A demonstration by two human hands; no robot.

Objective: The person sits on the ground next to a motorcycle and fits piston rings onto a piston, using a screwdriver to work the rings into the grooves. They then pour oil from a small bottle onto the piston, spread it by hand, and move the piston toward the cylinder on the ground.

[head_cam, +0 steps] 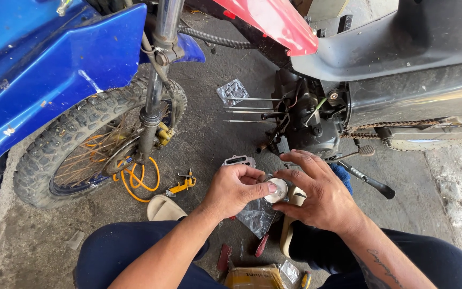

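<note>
My left hand [235, 188] and my right hand [316, 190] meet over a small round silver metal part [278, 189] that looks like a piston. Both hands grip it, the left thumb pressing on its flat top and the right fingers curled around its far side. The part is held above my knees, just in front of a stripped motorcycle engine [308, 120] with long bare studs [249, 109] sticking out to the left. A flat metal gasket [239, 160] lies on the concrete just beyond my left hand.
A blue motorcycle's knobby front wheel [76, 147] and fork [156, 85] stand at left, an orange hose [140, 179] beside it. Clear plastic bags [232, 91] lie on the floor. The kickstand and footpeg [370, 182] jut out at right. A cardboard box [255, 277] sits between my legs.
</note>
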